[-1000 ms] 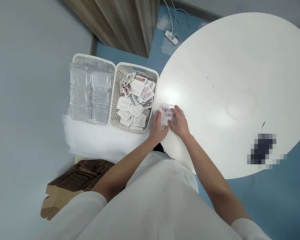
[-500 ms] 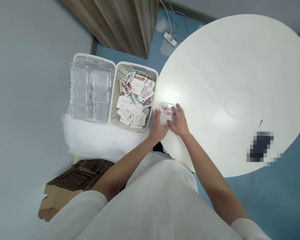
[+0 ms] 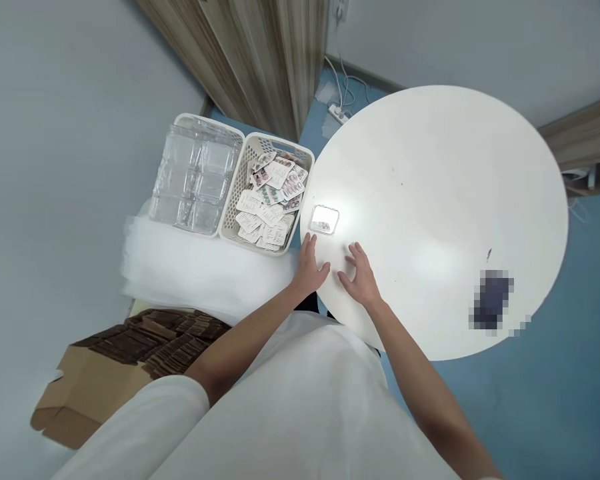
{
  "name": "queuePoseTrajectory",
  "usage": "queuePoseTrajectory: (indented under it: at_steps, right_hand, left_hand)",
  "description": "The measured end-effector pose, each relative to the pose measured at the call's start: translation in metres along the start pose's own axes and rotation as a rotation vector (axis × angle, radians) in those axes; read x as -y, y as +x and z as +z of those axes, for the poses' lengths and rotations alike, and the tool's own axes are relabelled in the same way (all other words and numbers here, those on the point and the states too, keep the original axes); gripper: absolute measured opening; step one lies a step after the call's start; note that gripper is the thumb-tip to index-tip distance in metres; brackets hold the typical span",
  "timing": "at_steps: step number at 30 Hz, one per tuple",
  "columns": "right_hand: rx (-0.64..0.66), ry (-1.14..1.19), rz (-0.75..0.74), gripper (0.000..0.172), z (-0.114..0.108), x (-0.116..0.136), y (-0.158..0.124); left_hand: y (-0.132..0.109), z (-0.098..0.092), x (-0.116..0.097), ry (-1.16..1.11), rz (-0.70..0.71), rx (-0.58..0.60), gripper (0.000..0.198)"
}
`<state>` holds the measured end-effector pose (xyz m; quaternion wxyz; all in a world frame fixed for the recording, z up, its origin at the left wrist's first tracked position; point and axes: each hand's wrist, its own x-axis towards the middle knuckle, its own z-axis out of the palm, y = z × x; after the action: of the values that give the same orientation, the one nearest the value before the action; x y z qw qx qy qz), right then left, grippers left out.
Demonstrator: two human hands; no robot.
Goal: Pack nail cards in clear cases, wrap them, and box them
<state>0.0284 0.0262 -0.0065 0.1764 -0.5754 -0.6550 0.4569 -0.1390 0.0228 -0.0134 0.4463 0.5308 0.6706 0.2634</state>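
Observation:
On the left part of the white round table lies a clear plastic box, closed, with glare on its top. A card of press-on nails shows faintly inside it. Just below the box is my left hand, fingers apart and holding nothing. To its right my right hand hovers over the table with curved, spread fingers, also holding nothing. Neither hand grips the box; whether a left fingertip brushes its lower edge I cannot tell.
Beside the table stands a white basket of press-on nail cards. Another basket carries clear plastic boxes. White foam sheets and a carton of brown cardboard pieces lie nearer me. A pixelated dark object rests at right.
Both hands have let go of the clear box and drawn back toward me, spreading apart. The box now lies alone on the table. The camera view has shifted.

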Motion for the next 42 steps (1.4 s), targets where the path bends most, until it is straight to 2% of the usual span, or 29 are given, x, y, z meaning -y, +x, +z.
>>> queuePoseTrajectory:
  at_steps: [5, 12, 18, 24, 29, 34, 38, 42]
  right_hand:
    - [0.004, 0.02, 0.028, 0.062, -0.017, -0.003, -0.035]
    - [0.13, 0.012, 0.01, 0.047, -0.038, -0.012, -0.069]
    - [0.245, 0.006, -0.038, 0.036, -0.03, -0.022, -0.088]
    - [0.366, -0.027, -0.128, 0.035, -0.017, -0.012, -0.091]
    - [0.423, -0.042, -0.214, 0.034, -0.001, 0.006, -0.082]
    - [0.454, -0.059, -0.294, 0.036, 0.032, 0.03, -0.073]
    - [0.466, -0.119, -0.355, 0.034, 0.066, 0.051, -0.068]
    - [0.384, -0.28, -0.451, 0.034, 0.094, 0.07, -0.061]
  left_hand:
    - [-0.025, 0.004, -0.014, 0.012, 0.024, -0.011, 0.065]
    - [-0.081, 0.014, -0.026, 0.04, 0.016, -0.011, 0.043]
    - [-0.137, 0.017, -0.018, 0.001, -0.031, -0.078, 0.039]
    - [-0.182, 0.002, -0.002, -0.03, -0.136, -0.227, 0.04]
    - [-0.206, -0.017, 0.013, -0.078, -0.191, -0.357, 0.039]
    - [-0.222, -0.031, 0.038, -0.215, -0.242, -0.432, 0.041]
    - [-0.226, -0.041, 0.059, -0.336, -0.261, -0.47, 0.038]
    - [-0.222, -0.056, 0.072, -0.393, -0.269, -0.483, 0.04]
